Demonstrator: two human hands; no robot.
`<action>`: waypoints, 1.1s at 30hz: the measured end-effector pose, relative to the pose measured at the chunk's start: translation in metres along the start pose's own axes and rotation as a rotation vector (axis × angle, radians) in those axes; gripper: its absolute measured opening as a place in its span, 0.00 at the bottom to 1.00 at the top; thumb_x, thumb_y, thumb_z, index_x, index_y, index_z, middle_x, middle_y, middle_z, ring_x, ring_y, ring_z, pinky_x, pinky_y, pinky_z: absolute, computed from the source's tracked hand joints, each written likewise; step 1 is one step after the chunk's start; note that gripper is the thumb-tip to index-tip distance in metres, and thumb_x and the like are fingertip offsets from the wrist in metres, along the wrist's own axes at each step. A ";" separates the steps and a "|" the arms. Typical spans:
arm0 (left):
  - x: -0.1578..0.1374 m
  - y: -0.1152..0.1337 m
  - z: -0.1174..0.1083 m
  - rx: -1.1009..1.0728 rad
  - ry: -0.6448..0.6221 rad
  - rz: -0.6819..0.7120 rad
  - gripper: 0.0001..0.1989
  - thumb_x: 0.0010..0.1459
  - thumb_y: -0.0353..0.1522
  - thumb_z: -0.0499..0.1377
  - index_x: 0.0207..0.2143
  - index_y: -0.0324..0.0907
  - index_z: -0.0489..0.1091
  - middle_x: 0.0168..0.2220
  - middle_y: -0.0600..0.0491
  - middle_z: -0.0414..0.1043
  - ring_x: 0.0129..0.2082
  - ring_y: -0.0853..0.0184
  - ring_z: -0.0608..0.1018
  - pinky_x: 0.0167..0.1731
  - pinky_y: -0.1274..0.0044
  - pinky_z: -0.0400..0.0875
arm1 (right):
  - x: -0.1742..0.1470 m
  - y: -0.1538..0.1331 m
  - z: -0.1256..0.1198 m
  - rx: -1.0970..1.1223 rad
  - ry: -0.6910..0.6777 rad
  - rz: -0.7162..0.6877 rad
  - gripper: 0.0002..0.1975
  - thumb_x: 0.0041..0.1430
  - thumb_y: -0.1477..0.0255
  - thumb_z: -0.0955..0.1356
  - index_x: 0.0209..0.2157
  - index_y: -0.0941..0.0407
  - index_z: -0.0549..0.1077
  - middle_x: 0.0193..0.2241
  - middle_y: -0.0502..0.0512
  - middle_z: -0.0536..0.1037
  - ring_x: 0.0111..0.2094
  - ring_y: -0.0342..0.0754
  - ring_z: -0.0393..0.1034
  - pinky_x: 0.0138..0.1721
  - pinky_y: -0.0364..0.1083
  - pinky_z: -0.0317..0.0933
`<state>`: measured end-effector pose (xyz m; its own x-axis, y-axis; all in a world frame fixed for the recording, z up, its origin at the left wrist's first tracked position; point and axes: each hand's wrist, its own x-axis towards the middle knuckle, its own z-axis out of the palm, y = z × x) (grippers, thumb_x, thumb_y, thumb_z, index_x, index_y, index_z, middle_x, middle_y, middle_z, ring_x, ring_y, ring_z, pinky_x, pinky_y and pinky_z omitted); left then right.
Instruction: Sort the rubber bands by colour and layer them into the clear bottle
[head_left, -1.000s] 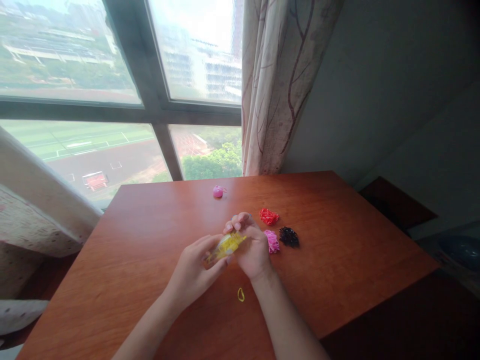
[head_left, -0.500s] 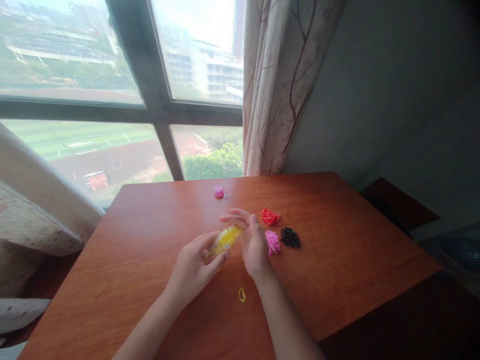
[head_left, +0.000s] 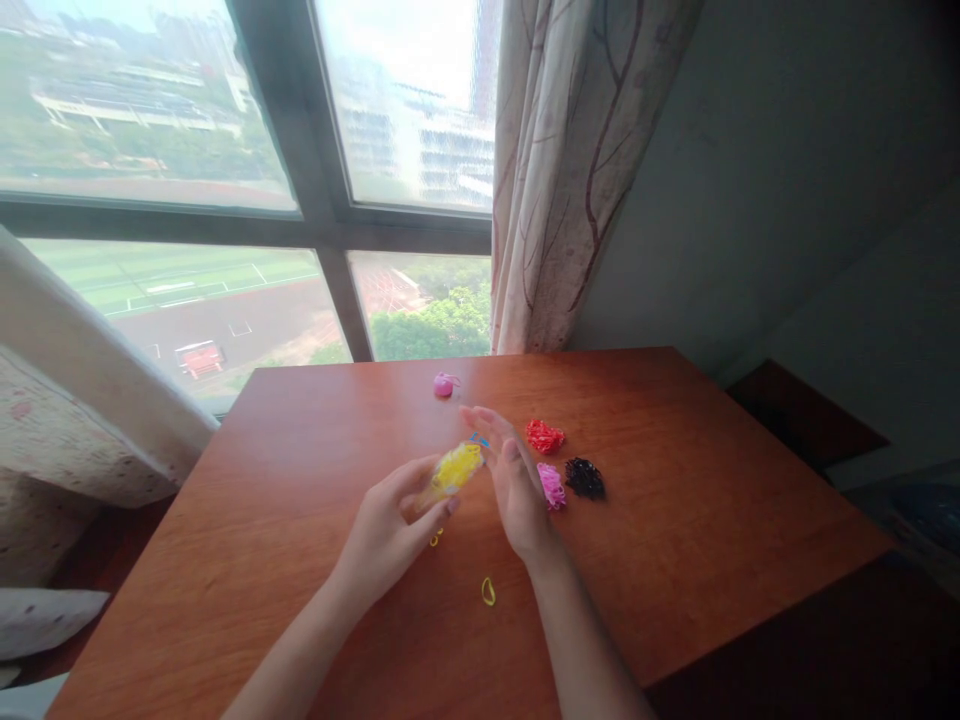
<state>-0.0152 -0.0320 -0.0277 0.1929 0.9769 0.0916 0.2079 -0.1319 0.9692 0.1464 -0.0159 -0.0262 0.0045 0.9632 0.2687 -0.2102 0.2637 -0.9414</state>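
Observation:
My left hand (head_left: 394, 520) is closed round a small clear container of yellow rubber bands (head_left: 457, 467), tilted up to the right. Its exact shape is partly hidden by my fingers. Just right of the container's upper end, my right hand (head_left: 517, 490) is held open, fingers extended and palm toward it. Small blue pieces (head_left: 479, 440) show between the container and my right fingers; what they rest on is unclear. Below my left thumb lie loose yellow bands (head_left: 435, 538), and nearer to me is a single yellow band (head_left: 489, 592).
Behind my right hand sit piles of pink bands (head_left: 553, 487), red bands (head_left: 545, 436) and black bands (head_left: 585, 479). A round pink object with a loop (head_left: 444, 385) stands near the far edge of the wooden table (head_left: 675, 560). Window and curtain (head_left: 540, 200) lie beyond.
My right hand has drawn slightly away from the container's upper end, exposing more yellow bands and the blue pieces. The whole view has shifted a little.

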 end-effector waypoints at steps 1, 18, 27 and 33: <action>0.000 0.001 0.000 -0.074 0.005 -0.021 0.22 0.55 0.38 0.64 0.51 0.41 0.71 0.50 0.46 0.77 0.48 0.57 0.79 0.48 0.69 0.75 | 0.000 0.000 -0.001 0.004 0.020 0.000 0.23 0.68 0.53 0.57 0.52 0.51 0.71 0.53 0.58 0.74 0.56 0.52 0.65 0.54 0.53 0.61; 0.006 -0.010 -0.008 -0.162 0.108 -0.035 0.22 0.55 0.38 0.65 0.51 0.41 0.68 0.50 0.47 0.76 0.50 0.59 0.77 0.51 0.71 0.71 | -0.035 -0.011 0.024 -1.174 -0.559 0.137 0.11 0.62 0.79 0.64 0.40 0.54 0.75 0.39 0.55 0.73 0.43 0.49 0.69 0.43 0.45 0.62; 0.001 -0.009 -0.005 -0.078 0.044 -0.008 0.23 0.58 0.38 0.63 0.54 0.42 0.67 0.53 0.47 0.74 0.52 0.60 0.76 0.55 0.69 0.70 | -0.046 -0.034 -0.022 -1.103 -0.577 0.199 0.10 0.62 0.79 0.65 0.36 0.54 0.77 0.37 0.52 0.74 0.39 0.44 0.71 0.42 0.40 0.61; 0.002 -0.008 -0.002 -0.044 0.031 -0.003 0.24 0.57 0.37 0.63 0.55 0.41 0.68 0.52 0.48 0.75 0.50 0.60 0.78 0.53 0.69 0.71 | -0.078 -0.048 -0.023 -1.160 -0.554 0.239 0.10 0.54 0.76 0.72 0.39 0.53 0.74 0.42 0.52 0.72 0.43 0.49 0.69 0.46 0.44 0.62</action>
<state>-0.0183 -0.0292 -0.0349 0.1620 0.9822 0.0950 0.1663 -0.1221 0.9785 0.1783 -0.1021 -0.0068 -0.3746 0.9161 -0.1431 0.8113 0.2492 -0.5289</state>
